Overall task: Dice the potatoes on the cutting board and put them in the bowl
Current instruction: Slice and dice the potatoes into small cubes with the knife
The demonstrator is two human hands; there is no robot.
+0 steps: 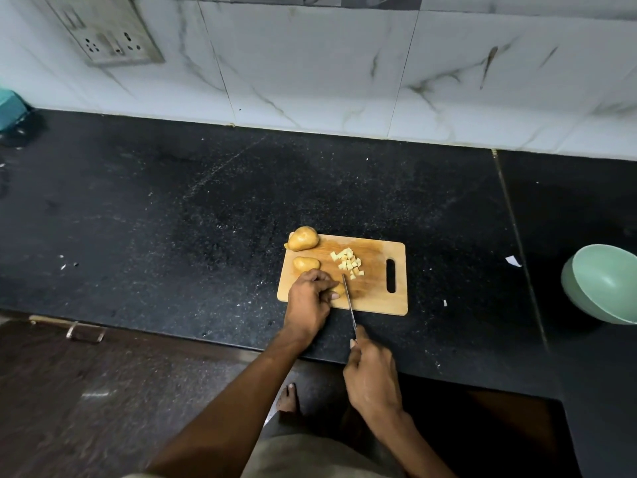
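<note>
Pinning a potato piece (339, 288) to the cutting board (375, 298), the left hand (310, 300) curls its grip over it, fingertips tucked. Just right of it, the right hand (372, 374) wraps the knife (350, 305). The potato looks firm, its cut face probably slippery. Cubes (349, 263) lie beyond the blade; the bowl (603, 284) sits well right. No readable writing anywhere.

We have the cutting board (375, 298) on the worktop (172, 208), two potatoes (302, 238) at its far left corner, diced pieces (349, 262) right of them. The knife (349, 300) lies between both hands (left hand (308, 301) on the board). The bowl (603, 282) sits well apart, far right.
</note>
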